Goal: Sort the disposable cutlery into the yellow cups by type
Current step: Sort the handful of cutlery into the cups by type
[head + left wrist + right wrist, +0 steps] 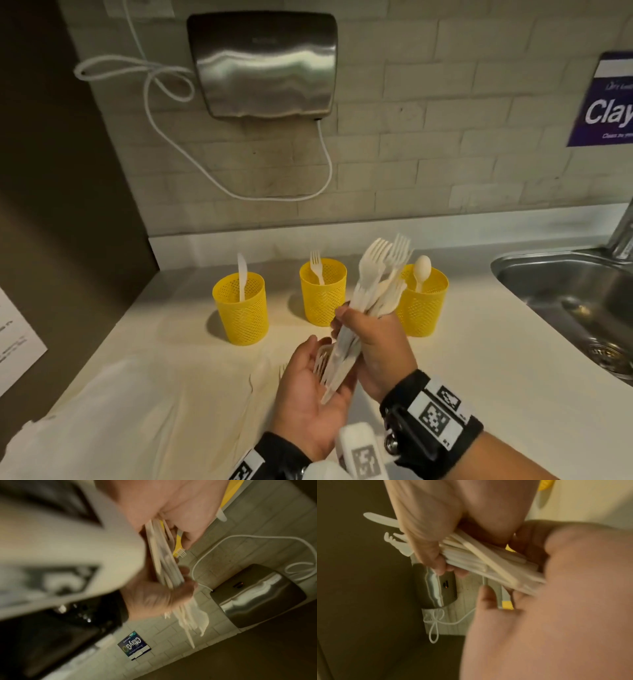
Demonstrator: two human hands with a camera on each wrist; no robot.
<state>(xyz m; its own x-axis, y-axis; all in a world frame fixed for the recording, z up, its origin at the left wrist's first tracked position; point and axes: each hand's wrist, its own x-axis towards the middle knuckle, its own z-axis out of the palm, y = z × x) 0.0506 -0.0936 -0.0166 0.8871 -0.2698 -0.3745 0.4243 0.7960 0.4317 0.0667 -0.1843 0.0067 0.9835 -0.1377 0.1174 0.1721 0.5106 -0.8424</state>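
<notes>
Three yellow mesh cups stand in a row on the counter: the left cup (240,310) holds a knife, the middle cup (323,296) a fork, the right cup (424,308) a spoon. My right hand (366,330) grips a mixed bundle of white cutlery (373,274) around its middle, heads up, in front of the right cup. My left hand (308,383) lies palm up under the bundle, fingers relaxed, and the handle ends rest on the palm. The wrist views are blurred and show the bundle (164,561) (488,563) between both hands.
A steel sink (565,291) is set into the counter (479,359) at the right. A hand dryer (263,65) with a looped white cable (239,178) hangs on the tiled wall behind the cups. A white cloth (137,421) covers the near left of the counter.
</notes>
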